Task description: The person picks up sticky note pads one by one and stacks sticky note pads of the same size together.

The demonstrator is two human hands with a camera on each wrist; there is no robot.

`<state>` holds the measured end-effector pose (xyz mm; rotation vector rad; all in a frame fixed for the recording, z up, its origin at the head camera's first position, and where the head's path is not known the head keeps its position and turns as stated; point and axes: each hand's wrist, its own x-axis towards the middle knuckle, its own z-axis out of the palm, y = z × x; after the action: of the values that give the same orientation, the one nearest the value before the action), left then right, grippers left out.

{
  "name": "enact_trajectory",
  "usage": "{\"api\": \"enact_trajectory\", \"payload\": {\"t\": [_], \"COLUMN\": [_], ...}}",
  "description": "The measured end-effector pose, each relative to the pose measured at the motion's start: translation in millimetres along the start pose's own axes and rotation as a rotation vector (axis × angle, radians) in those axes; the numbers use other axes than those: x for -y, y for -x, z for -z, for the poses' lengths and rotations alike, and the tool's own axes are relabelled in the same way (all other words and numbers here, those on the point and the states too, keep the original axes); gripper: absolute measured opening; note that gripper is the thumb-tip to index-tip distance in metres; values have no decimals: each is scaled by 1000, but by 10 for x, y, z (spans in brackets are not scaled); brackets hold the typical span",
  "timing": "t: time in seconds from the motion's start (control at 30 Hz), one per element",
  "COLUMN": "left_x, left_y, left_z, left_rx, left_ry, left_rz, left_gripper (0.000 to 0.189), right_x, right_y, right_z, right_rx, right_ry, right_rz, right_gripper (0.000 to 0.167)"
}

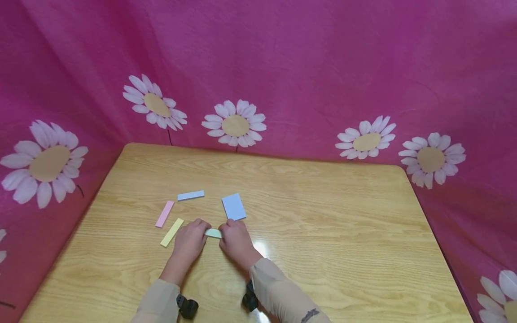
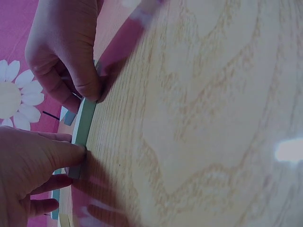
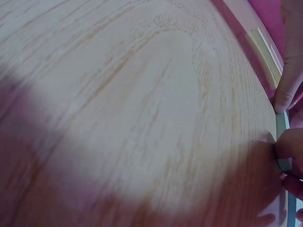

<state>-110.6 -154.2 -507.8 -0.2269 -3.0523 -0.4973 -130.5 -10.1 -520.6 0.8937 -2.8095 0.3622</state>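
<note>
Between my two hands is a narrow green strip [image 1: 213, 233], about as thick as a small pad of sticky notes, lying roughly crosswise. My left hand [image 1: 191, 237] pinches its left end, thumb on the near side. At the other end, my right hand [image 1: 236, 240] pinches it with thumb and fingers. Both grips show in the left wrist view, where the green strip [image 2: 84, 123] spans from one thumb to the other, close over the table. Just beyond the right fingertips lies a blue rectangular pad [image 1: 234, 207]. A yellow strip [image 1: 172, 232] lies left of the left hand.
Farther left on the wooden table [image 1: 323, 224] are a pink strip [image 1: 164, 214] and a light blue strip [image 1: 190, 195]. A magenta curtain [image 1: 291, 80] with white daisies hangs along the back and sides. Dark wrist cameras [image 1: 188, 308] sit below the sleeves.
</note>
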Motion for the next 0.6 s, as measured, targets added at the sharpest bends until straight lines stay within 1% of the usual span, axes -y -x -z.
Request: {"api": "enact_trajectory", "payload": {"t": [0.1,0.2,0.4,0.6], "left_x": [-19,-51,-109,-153], "left_y": [1,-2,-10,-34], "left_z": [14,28,35,7], "left_rx": [30,53,59,77], "left_ry": [-12,-22,-15,-19], "left_rz": [14,13,-3,-22], "left_gripper": [15,16,16,15], "right_x": [-9,-27,-59,-97], "right_y": [6,17,39,59], "right_z": [28,53,99,137], "right_rx": [25,39,148,214], "right_ry": [1,-20,-63,-69], "right_rz": [-8,-25,-97,-146], "right_gripper": [17,18,20,21]}}
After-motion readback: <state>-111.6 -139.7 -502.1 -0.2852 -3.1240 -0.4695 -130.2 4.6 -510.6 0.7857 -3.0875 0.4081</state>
